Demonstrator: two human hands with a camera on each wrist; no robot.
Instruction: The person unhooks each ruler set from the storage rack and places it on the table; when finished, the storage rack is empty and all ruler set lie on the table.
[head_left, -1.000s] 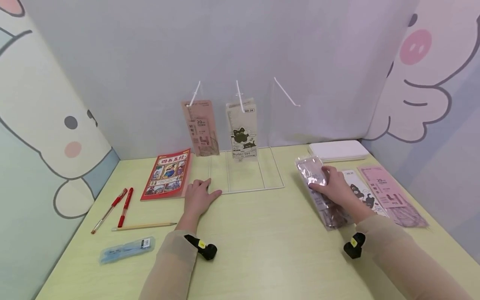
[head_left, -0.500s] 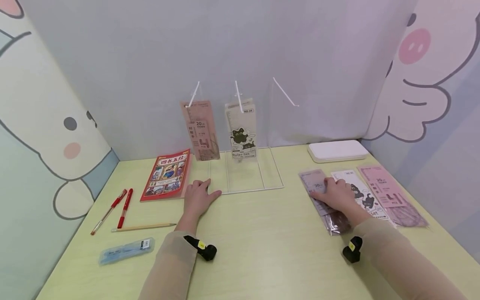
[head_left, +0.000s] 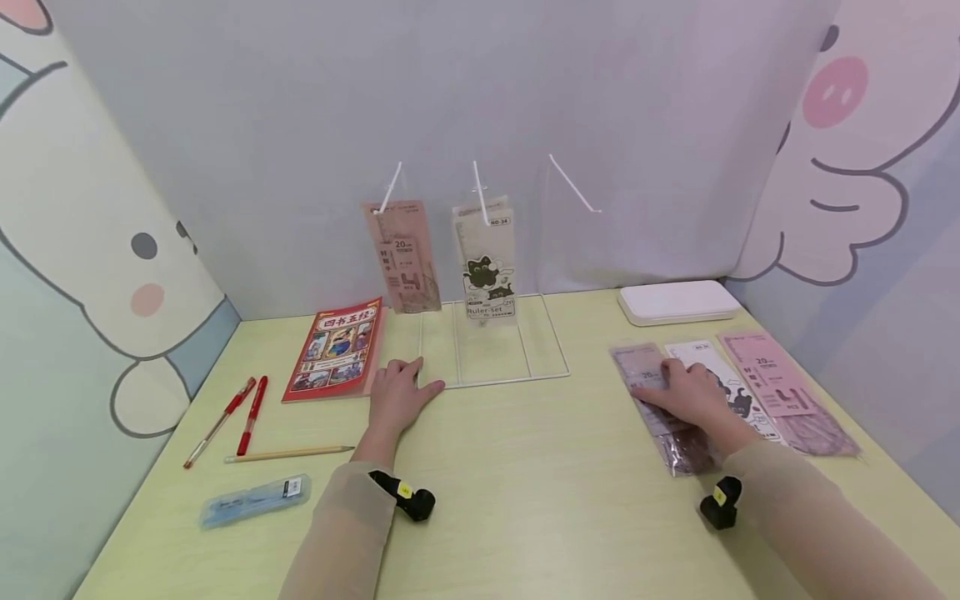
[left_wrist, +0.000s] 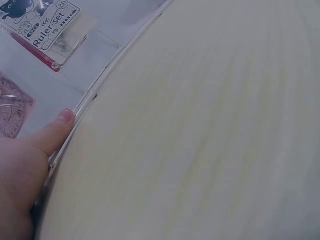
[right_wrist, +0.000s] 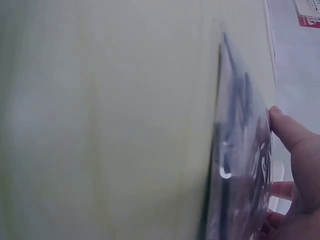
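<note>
My left hand (head_left: 396, 400) holds the front left corner of a white wire display rack (head_left: 506, 382); its thumb lies along the wire in the left wrist view. A pink ruler set (head_left: 403, 262) and a white cat-printed ruler set (head_left: 486, 267) hang from two of the rack's hooks, while the right hook (head_left: 573, 185) is bare. At the right, my right hand (head_left: 692, 392) grips a purplish ruler set (right_wrist: 245, 150) in a clear sleeve, low over the table. Its thumb is at one long edge in the right wrist view, and the other fingers are partly hidden.
Beside the right hand lie a white ruler set (head_left: 738, 404) and a pink one (head_left: 772, 375), with a white case (head_left: 678, 302) behind. At left are a red book (head_left: 335, 350), two red pens (head_left: 252, 417), a pencil (head_left: 292, 453) and a blue pencil-lead box (head_left: 255, 500).
My right hand has lowered the purplish ruler set toward the table, then shifted slightly right with it. The hanging pink set swings a little. My left hand stays in place.
</note>
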